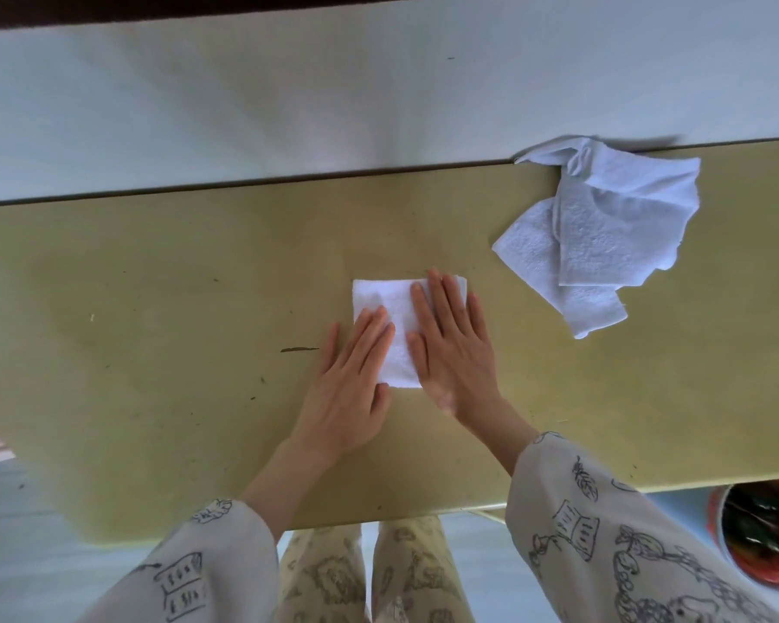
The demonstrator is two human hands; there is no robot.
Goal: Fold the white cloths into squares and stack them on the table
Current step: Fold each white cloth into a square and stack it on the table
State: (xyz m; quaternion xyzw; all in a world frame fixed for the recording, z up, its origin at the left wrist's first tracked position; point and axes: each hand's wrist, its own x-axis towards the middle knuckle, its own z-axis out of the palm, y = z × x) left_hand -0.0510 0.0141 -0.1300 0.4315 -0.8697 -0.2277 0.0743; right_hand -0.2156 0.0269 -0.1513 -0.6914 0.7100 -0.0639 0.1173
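Folded terry cloth (pixel 390 308), square, soft

Both hands lie flat on the folded cloth (pixel 385 308), which sits on the table (pixel 154 308) near its middle. The left hand (pixel 354 384) covers the cloth's near left part, its fingers (pixel 369 335) reaching partway up the square and its outermost finger lying on the table just left of the cloth's edge. The right hand (pixel 450 348) lies just beside it, its fingertips (pixel 435 281) reaching the cloth's far edge. Beyond the right fingertips and well off to their right lies a crumpled cloth (pixel 603 227), its far end touching the wall (pixel 289 105) behind the table. Below the table's near edge, right of the right sleeve (pixel 603 532), a bin (pixel 765 532) stands on the floor.
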